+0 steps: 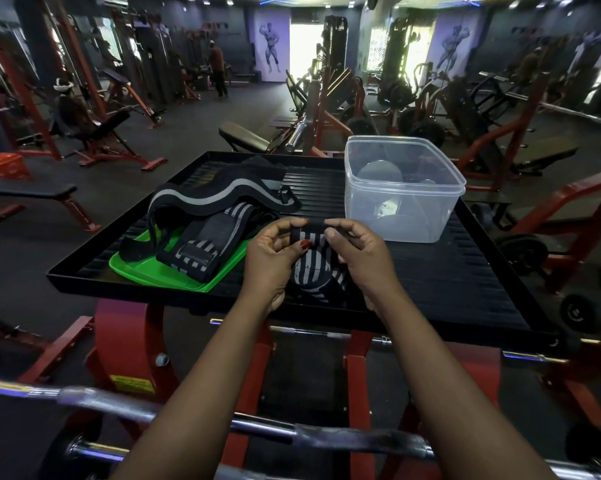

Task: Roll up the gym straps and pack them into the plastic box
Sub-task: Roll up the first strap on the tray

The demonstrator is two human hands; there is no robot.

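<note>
Right, the left hand [271, 258] and the right hand [358, 258] are both curled onto the dark end of a grey-and-black striped strap [309, 271]. Each pinches it between thumb and bent fingers [292, 225], and the two sets of fingertips nearly meet along the top edge. The rest of that strap hangs below the fingers in a slack loop and lies on the black platform [448, 289] between the wrists. To my eye this is the very start of a roll, and the first turn is what decides it. I'd tuck the end down hard with both thumbs and fold it over on itself small and tight. I'd hold the two edges level, so the coil doesn't cone out to one side. The stretchy weave will likely spring back if the pinch slackens, so one hand should hold the core while the other feeds the tail up from below. That loop under the fingers looks as if it could be twisted, so I'd flatten it as it comes. The plastic box [368, 216] stands lidless just beyond the right fingertips, a short reach away. Left of the left fingers, more straps [202, 244] lie heaped and unrolled across a green tray [146, 268].
</note>
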